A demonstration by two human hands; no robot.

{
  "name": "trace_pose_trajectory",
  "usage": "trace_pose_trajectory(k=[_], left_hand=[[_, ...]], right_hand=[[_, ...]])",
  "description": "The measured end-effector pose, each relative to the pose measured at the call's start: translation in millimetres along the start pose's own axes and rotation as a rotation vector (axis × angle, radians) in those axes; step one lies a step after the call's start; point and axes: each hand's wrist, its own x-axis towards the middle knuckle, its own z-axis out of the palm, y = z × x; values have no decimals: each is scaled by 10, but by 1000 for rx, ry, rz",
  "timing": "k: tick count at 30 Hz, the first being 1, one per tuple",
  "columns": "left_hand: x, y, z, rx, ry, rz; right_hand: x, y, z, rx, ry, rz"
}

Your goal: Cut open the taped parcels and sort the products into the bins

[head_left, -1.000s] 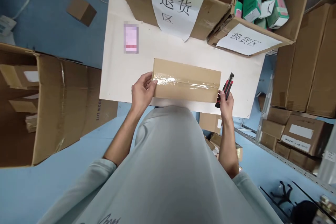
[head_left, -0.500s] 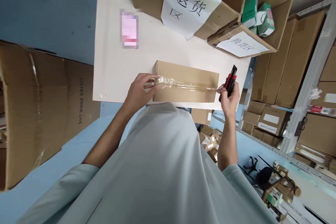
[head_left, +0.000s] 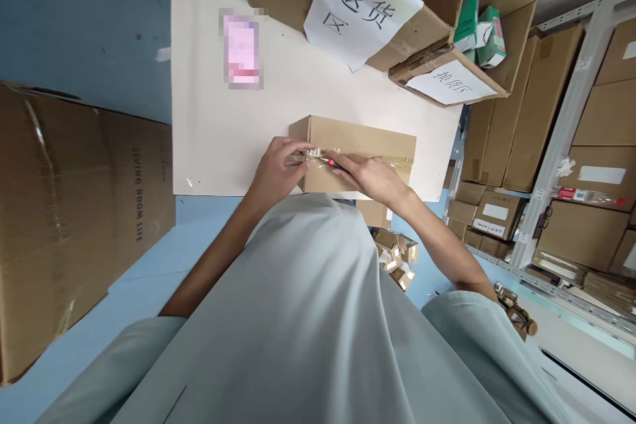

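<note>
Left hand [head_left: 282, 164], thumb and fingers slightly parted, touches taped carton [head_left: 368, 138] at left end; right hand [head_left: 375, 177] grips box cutter [head_left: 332, 163] there. Carton borders white tabletop's [head_left: 209, 132] near edge; open room leftward.

The right hand [head_left: 378, 179] covers most of the slim red-and-black utility knife [head_left: 332, 162]; the pink rectangular object [head_left: 242, 50] is pixelated beyond identification.

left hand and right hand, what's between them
In the head view, the red-and-black cutter shows between the left hand and right hand, over the cardboard box.
</note>
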Motion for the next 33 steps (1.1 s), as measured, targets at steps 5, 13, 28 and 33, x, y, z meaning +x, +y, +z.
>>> trace_pose_trajectory(k=[5, 13, 28, 33], left_hand=[[2, -41, 5, -13, -13, 10], [11, -54, 5, -37, -10, 13], [-27, 9, -1, -34, -2, -47], [-24, 26, -6, -14, 18, -46]], right_hand=[[55, -40, -38, -137, -97, 20], [-20, -237, 1, -305, -175, 34], [-137, -346, 38, -259, -148, 109], [-236, -149, 102, -295, -143, 140]])
